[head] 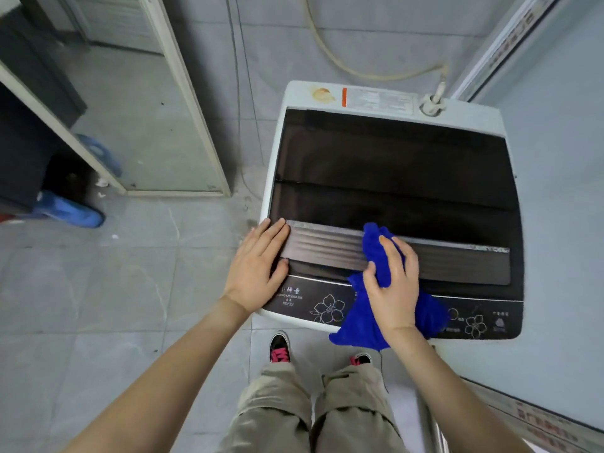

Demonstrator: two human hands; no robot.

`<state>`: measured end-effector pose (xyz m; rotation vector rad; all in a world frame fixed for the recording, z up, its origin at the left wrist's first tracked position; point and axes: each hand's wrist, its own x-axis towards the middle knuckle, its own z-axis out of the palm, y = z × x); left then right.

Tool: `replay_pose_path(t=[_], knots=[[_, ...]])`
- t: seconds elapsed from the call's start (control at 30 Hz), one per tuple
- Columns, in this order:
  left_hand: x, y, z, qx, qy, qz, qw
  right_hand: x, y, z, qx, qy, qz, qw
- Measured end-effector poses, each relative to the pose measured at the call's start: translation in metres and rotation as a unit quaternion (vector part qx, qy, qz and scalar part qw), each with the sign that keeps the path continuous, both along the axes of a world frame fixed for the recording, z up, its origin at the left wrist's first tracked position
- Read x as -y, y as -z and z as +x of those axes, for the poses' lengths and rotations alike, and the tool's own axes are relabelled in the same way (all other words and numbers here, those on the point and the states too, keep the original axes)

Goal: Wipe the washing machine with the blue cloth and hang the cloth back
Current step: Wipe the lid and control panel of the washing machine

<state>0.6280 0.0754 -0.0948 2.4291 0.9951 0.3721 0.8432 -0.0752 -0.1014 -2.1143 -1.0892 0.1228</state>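
Head view: blue cloth point(359, 322) bunched beneath the right hand point(394, 289).

Blue cloth point(376, 250) bunched on washer point(392, 165) lid's front edge.

The cloth point(359, 322) is seen in vivid royal blue. The washing machine point(277, 142) is cased in white, and its lid point(392, 152) is tinted near-black. Its control panel point(327, 297) is finished in black and printed with white outline flowers and small white characters. An orange stripe is borne by the warning label point(376, 99). The hose point(330, 53) is coloured pale beige. The floor tiles point(98, 289) are veined faintly white on grey. Khaki is worn in the trousers point(277, 413), and the black shoes point(279, 349) are laced in pink.
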Motion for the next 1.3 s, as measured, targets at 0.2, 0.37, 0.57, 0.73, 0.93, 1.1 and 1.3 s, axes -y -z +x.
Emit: replay_pose_path(t=[0.2, 0.37, 0.57, 0.73, 0.93, 1.1, 1.3], knots=[[-0.023, 0.002, 0.014, 0.011, 0.010, 0.027, 1.000, -0.058, -0.008, -0.003, 0.101, -0.199, -0.024, 0.975], [-0.071, -0.005, 0.058, -0.002, 0.004, 0.056, 0.998, -0.157, -0.024, 0.053, 0.017, -0.135, -0.014, 0.991], [-0.122, -0.011, 0.113, -0.022, -0.027, 0.060, 0.998, -0.259, -0.035, 0.102, -0.004, -0.087, -0.027, 0.996], [-0.135, -0.017, 0.122, -0.035, -0.071, 0.032, 0.996, -0.202, -0.037, 0.109, -0.007, -0.287, -0.057, 0.956], [-0.134, -0.011, 0.126, -0.021, -0.095, 0.027, 0.995, -0.214, -0.035, 0.173, -0.015, -0.092, -0.036, 0.995], [-0.133, -0.016, 0.124, 0.027, -0.107, -0.019, 0.994, -0.287, -0.034, 0.095, -0.006, -0.221, -0.016, 0.975], [-0.131, -0.020, 0.119, 0.032, -0.129, -0.037, 0.990, -0.236, -0.030, 0.133, -0.043, -0.241, -0.012, 0.969]])
